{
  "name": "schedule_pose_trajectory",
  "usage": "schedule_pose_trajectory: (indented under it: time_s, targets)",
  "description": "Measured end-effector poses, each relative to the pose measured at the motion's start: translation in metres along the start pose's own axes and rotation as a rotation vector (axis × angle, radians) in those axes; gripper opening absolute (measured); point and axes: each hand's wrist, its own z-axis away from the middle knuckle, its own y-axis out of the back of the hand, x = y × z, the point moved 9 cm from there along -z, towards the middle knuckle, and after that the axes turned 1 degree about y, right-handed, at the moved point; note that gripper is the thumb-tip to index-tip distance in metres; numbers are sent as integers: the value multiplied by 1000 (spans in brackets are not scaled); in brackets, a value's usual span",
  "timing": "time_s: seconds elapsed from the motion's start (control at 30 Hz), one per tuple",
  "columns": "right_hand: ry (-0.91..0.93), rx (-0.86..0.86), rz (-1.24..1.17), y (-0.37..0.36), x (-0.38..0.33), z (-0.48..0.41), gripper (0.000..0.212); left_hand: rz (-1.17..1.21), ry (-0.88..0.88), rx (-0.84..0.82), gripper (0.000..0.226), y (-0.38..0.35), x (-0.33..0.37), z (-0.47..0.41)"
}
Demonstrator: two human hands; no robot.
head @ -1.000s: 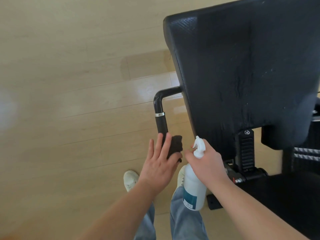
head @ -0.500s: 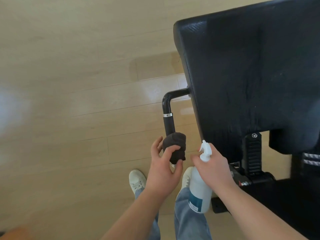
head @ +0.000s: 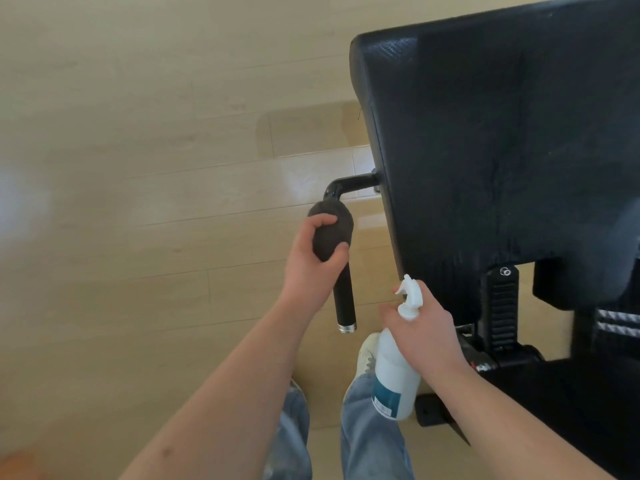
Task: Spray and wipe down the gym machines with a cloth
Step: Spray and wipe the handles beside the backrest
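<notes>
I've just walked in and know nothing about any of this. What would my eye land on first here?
The big black pad of the gym machine fills the upper right and stands out first. Just left of it, the left hand grips a dark cloth wrapped round the machine's black handle. Lower, near the middle, the right hand holds a white spray bottle.

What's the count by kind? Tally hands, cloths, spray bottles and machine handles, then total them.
Hands: 2, left hand, right hand
Cloths: 1, cloth
Spray bottles: 1, spray bottle
Machine handles: 1, handle
Total: 5
</notes>
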Motion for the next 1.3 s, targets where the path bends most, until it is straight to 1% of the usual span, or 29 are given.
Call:
schedule_pose_trajectory:
  time_s: [0.1,0.2,0.33,0.4,0.43,0.53,0.63,0.7,0.8,0.93,1.0,1.03,1.07,1.13,1.2,1.3]
  targets:
    - [4,9,4,2,-2,0,27,22,56,-83,40,-7,-16,11]
    - [15,2,9,2,-3,1,23,11,148,-157,42,-13,-47,31]
    - [33,-1,11,1,-4,5,21,-74,234,-259,41,-19,-97,75]
    - [35,1,22,-2,-4,6,22,-72,214,-248,42,-19,-100,80]
    - [31,-1,23,-3,-3,7,22,-75,176,-233,45,-18,-92,76]
    - [19,-6,6,-7,-1,8,19,-141,24,-248,58,-22,-54,50]
    - [13,-6,1,-9,0,11,21,-166,-49,-245,69,-16,-18,16]
    - [6,3,-4,-9,0,12,22,-162,-79,-243,72,-12,-6,2]
    - [9,14,-21,-6,0,11,21,-198,-73,-273,71,-21,-16,11]
    - [19,27,-21,1,-1,15,22,-242,-50,-296,78,-33,-52,47]
    - [27,36,-11,6,-1,18,22,-266,-30,-337,78,-37,-69,64]
    - [30,38,-8,7,0,20,23,-260,-25,-330,77,-35,-73,70]
    - [30,39,-7,10,2,21,23,-234,-17,-289,74,-32,-74,76]
    - [27,46,-13,14,4,22,23,-109,51,-124,66,-16,-75,79]
    - [22,51,-22,17,7,23,23,120,199,33,59,0,-83,74]
    - [13,49,-32,20,10,23,23,526,419,131,44,6,-95,59]
